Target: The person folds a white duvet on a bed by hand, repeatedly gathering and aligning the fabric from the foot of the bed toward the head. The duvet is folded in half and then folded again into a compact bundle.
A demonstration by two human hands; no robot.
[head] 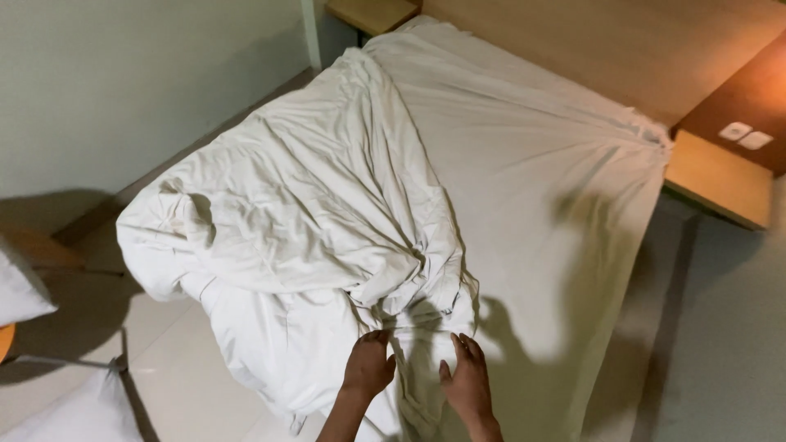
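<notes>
white duvet lies heaped and crumpled over the left half of the bed, its bulk spilling off the near-left corner toward the floor. left hand rests palm down on the near edge of the duvet, its fingers close together and curled into the cloth, though whether they pinch a fold i cannot tell. right hand lies flat just beside it, fingers together and stretched out, pressing the fabric and clamped on nothing. the step in hand looks like finding and gathering the bottom edge of the duvet at the foot of the bed; the next move would seem to call for a firm grip with both hands and a broad pull to spread the heap toward the bare right side. the fitted sheet there is white and mostly smooth, with creases running to the far corner. a wooden headboard runs behind, a bedside shelf sits at the right, a pale wall at the left, and a white pillow lies at the left edge.
</notes>
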